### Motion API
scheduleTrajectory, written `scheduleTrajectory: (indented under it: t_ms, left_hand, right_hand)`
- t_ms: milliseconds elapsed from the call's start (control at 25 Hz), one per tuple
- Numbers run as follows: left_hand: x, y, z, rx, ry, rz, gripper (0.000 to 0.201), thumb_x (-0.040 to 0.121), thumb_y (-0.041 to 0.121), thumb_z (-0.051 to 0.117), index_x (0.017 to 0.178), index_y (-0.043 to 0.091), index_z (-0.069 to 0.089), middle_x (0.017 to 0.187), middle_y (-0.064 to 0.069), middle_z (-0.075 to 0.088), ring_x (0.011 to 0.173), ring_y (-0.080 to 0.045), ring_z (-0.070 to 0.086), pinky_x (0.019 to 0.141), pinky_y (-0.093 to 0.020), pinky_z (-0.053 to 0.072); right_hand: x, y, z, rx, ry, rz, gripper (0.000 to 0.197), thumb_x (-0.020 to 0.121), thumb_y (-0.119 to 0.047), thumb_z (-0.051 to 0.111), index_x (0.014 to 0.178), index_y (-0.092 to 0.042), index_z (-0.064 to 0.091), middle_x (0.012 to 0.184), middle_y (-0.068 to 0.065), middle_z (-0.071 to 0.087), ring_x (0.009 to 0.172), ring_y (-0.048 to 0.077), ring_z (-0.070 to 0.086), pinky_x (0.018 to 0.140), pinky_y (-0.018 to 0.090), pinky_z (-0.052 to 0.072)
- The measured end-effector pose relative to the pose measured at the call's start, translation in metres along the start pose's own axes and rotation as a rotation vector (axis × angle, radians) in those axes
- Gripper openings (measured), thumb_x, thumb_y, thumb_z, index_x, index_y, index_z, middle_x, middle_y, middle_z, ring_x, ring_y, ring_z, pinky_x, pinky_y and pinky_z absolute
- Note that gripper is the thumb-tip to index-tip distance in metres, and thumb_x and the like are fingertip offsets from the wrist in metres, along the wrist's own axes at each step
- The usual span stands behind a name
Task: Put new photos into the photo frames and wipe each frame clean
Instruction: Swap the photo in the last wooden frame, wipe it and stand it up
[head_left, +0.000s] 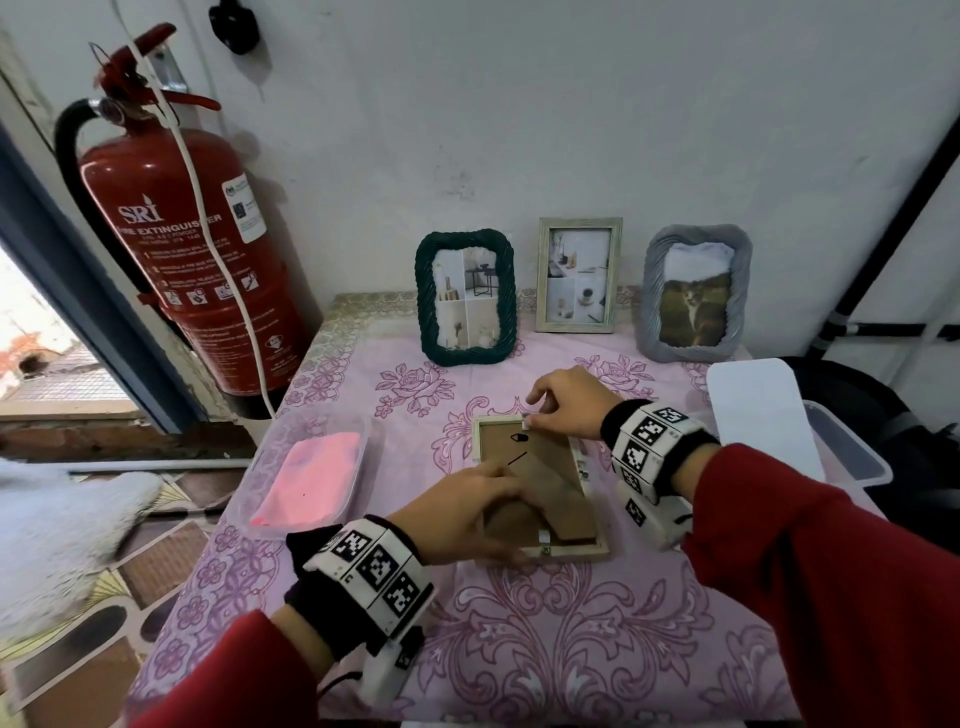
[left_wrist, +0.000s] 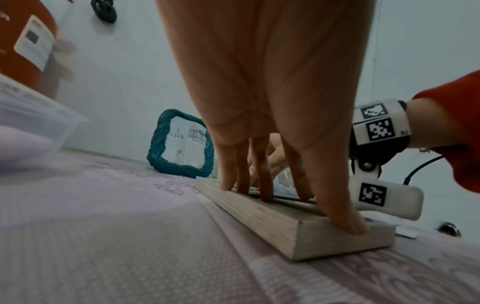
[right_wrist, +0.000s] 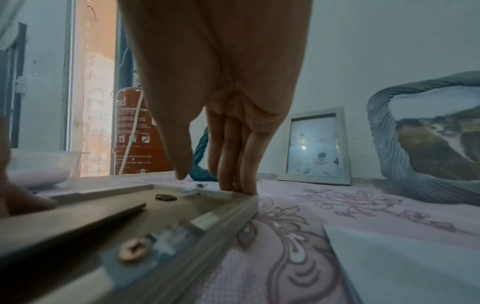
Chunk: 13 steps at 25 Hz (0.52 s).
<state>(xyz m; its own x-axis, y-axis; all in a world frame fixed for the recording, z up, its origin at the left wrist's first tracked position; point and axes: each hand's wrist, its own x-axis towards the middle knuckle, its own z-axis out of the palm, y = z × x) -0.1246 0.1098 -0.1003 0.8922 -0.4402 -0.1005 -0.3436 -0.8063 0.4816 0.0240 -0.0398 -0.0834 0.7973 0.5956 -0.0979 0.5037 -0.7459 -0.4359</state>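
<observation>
A pale wooden photo frame (head_left: 550, 467) lies face down on the pink flowered tablecloth, its brown backing up. My left hand (head_left: 483, 499) presses on its near left side with straight fingers (left_wrist: 262, 191), the thumb on the near corner of the frame (left_wrist: 285, 224). My right hand (head_left: 545, 415) rests its fingertips (right_wrist: 233, 185) on the far right corner of the frame (right_wrist: 207, 218), beside a small metal tab; the thumb hovers just above. Three more frames stand against the wall: dark green (head_left: 466, 297), pale wood (head_left: 578, 275) and grey (head_left: 696, 301).
A clear tub holding a pink cloth (head_left: 311, 475) sits at the table's left edge. On the right is a clear plastic box (head_left: 841, 452) with a flat white sheet or lid (head_left: 758, 410) across it. A red fire extinguisher (head_left: 176, 249) stands at the far left.
</observation>
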Motion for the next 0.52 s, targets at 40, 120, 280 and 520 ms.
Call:
scheduleTrajectory:
  t_ms: [40,120,280,520]
  left_hand:
    - [0.000,0.000,-0.001,-0.001,-0.006,-0.005,0.050,0.075,0.039,0.074,0.119,0.022,0.057,0.119,-0.002,0.049,0.102,-0.012,0.049,0.092,-0.029,0.043]
    - [0.000,0.001,-0.001,0.018,-0.019,-0.003,0.047,0.077,0.039,0.073,0.118,0.023,0.057,0.117,-0.001,0.047,0.096,-0.011,0.047,0.089,-0.024,0.042]
    - [0.001,0.003,0.003,0.093,-0.062,0.028,0.049,0.082,0.038,0.066,0.128,0.025,0.053,0.120,-0.006,0.045,0.109,-0.020,0.045,0.096,-0.027,0.038]
    - [0.001,0.003,0.005,0.107,-0.056,0.026,0.047,0.083,0.042,0.064,0.128,0.029,0.053,0.118,-0.003,0.042,0.109,-0.021,0.041,0.098,-0.030,0.036]
  right_hand:
    - [0.001,0.000,0.001,-0.011,-0.002,0.002,0.038,0.081,-0.029,0.071,0.111,-0.008,0.064,0.099,0.012,0.070,0.094,0.023,0.065,0.083,0.027,0.048]
    - [0.002,0.001,0.002,-0.022,0.001,0.010,0.040,0.078,-0.033,0.073,0.108,-0.009,0.065,0.096,0.011,0.070,0.093,0.022,0.065,0.080,0.026,0.047]
    - [0.008,0.003,0.004,-0.046,0.041,0.035,0.041,0.074,-0.041,0.075,0.100,-0.010,0.067,0.098,0.008,0.068,0.094,0.022,0.063,0.079,0.029,0.047]
    - [0.014,-0.001,0.010,-0.108,0.077,0.061,0.040,0.070,-0.044,0.077,0.092,-0.012,0.066,0.097,0.008,0.066,0.092,0.024,0.062,0.076,0.029,0.047]
